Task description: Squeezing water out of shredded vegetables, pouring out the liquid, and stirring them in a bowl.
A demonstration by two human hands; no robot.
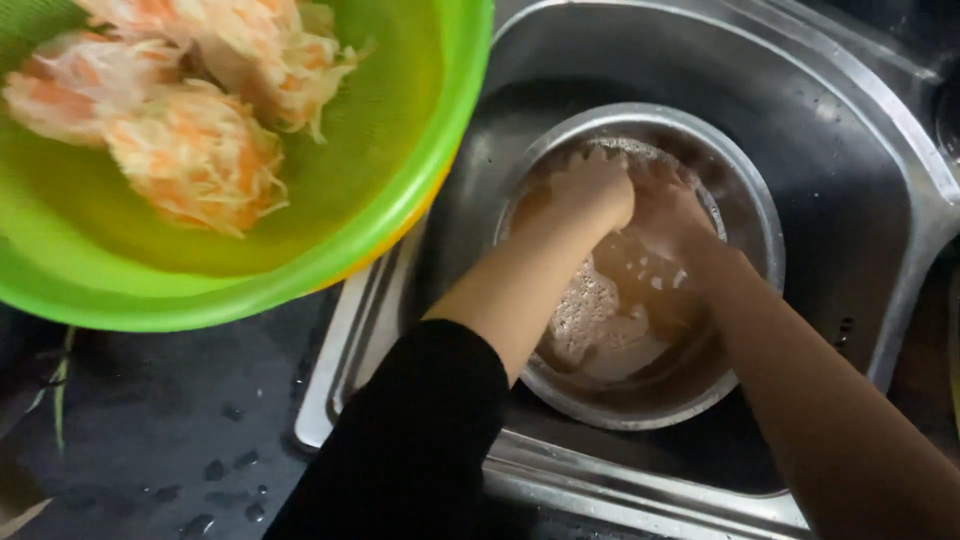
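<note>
1. Shredded vegetable, pale with orange strands, is what my hands work at, down in the cloudy, foamy water of the steel bowl; the murk hides most of it.
2. My left hand is curled into a fist, pressed knuckles-up at the far side of the bowl. My right hand lies just beside it, touching it; its fingers are under the water, so I cannot tell whether they grip or lie spread.
3. By my judgement the shreds are soft, limp, wet and slippery, light by the handful. They want cupping and squeezing in a closed palm, not a pinch.
4. The bowl sits in the steel sink, towards its near edge.
5. To the left, overlapping the sink's left rim, is a green colander holding several pressed clumps of shredded vegetable, well apart from my hands.
6. The dark worktop beneath it is beaded with water drops near its front edge. The light is dim.
</note>
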